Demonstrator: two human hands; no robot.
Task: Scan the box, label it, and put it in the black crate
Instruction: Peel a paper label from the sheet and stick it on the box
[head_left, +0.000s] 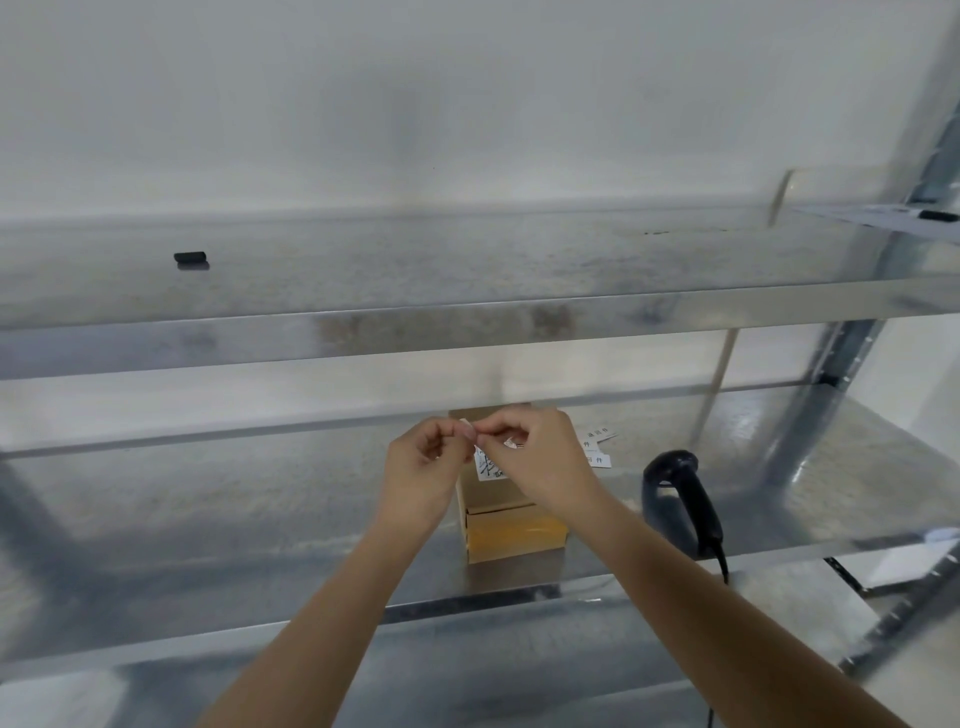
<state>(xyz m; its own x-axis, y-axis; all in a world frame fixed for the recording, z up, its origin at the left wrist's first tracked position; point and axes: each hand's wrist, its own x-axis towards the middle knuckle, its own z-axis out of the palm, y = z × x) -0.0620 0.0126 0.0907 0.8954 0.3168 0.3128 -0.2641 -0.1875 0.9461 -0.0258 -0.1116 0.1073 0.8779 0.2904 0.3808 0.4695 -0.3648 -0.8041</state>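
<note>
Peeling a small label (474, 435) pinched between both hands, left hand (423, 470) and right hand (540, 465), above the box (511, 530) standing on the shelf (260, 519) beside the scanner (675, 499); I judge labelling underway, pressing it onto the box comes next

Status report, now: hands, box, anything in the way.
Left hand and right hand pinched together on a small label above the box. Box on the metal shelf, white sticker showing. Scanner lying to its right, clear. Black crate not in view.
</note>
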